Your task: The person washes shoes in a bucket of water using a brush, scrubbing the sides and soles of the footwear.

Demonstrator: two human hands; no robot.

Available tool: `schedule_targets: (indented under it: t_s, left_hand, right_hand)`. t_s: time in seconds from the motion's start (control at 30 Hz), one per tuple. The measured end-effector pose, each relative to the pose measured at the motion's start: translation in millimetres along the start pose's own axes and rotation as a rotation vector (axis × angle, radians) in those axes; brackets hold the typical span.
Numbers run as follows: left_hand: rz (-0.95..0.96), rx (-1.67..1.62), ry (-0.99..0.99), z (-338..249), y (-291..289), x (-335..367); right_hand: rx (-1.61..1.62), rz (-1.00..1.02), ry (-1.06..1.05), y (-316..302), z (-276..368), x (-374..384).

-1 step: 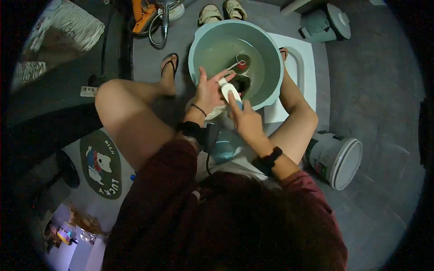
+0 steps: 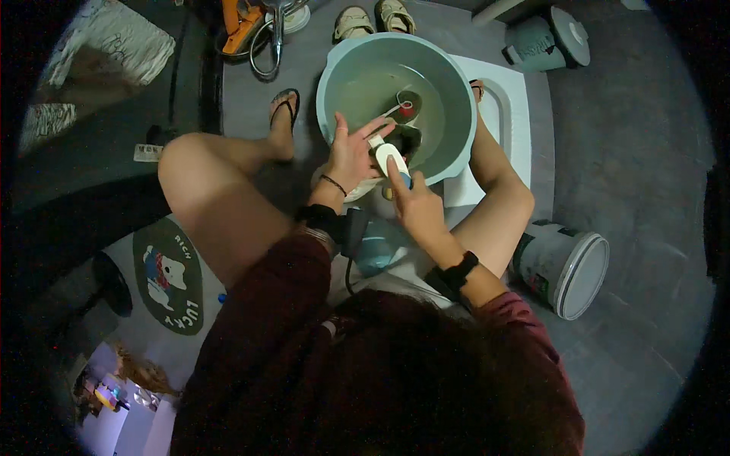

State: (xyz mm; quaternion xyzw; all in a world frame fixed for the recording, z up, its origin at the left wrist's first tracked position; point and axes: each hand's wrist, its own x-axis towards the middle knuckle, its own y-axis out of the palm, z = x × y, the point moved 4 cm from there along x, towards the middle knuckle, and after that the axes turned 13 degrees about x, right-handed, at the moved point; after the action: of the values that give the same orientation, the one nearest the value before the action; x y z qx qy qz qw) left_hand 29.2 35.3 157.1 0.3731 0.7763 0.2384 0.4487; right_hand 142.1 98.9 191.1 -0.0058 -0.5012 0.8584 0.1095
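My right hand (image 2: pixel 417 204) is closed around a white brush (image 2: pixel 392 161) with a blue part at its handle. The brush lies across the fingers of my left hand (image 2: pixel 352 156), which is palm up with its fingers apart, over the near rim of a pale blue-green basin (image 2: pixel 332 85). Cloudy water fills part of the basin. Just beyond the brush is a dark item with a pale edge (image 2: pixel 411 141), partly hidden. Farther in lies a dark rounded piece with a red spot and a white cord (image 2: pixel 407 112); I cannot make out its kind.
A pair of cream shoes (image 2: pixel 374 21) stands behind the basin. A shower head (image 2: pixel 277 53) hangs at back left. At right are a white squat-toilet pan (image 2: pixel 518 114), a lidded bin (image 2: pixel 536 44) and a tipped bucket (image 2: pixel 559 266). A dark oval mat (image 2: pixel 169 277) lies left.
The brush and my right hand have shifted slightly toward me and to the right. My left hand has stayed nearly still.
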Motion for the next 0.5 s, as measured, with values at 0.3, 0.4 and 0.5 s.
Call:
schedule_targets:
  t_s: [0.3,0.4,0.5]
  left_hand:
    - [-0.042,-0.006,-0.009,14.5,-18.4,6.6]
    - [0.093,0.119,0.032,5.4,-7.5,-4.8]
    - [0.046,0.128,0.000,5.7,-0.9,-0.3]
  right_hand:
    - [0.451,-0.118,0.135,-0.3,3.2,115.4]
    - [0.710,-0.445,0.186,-25.8,-49.4,92.3]
    - [1.060,-0.181,0.818,-28.6,-119.5,42.2]
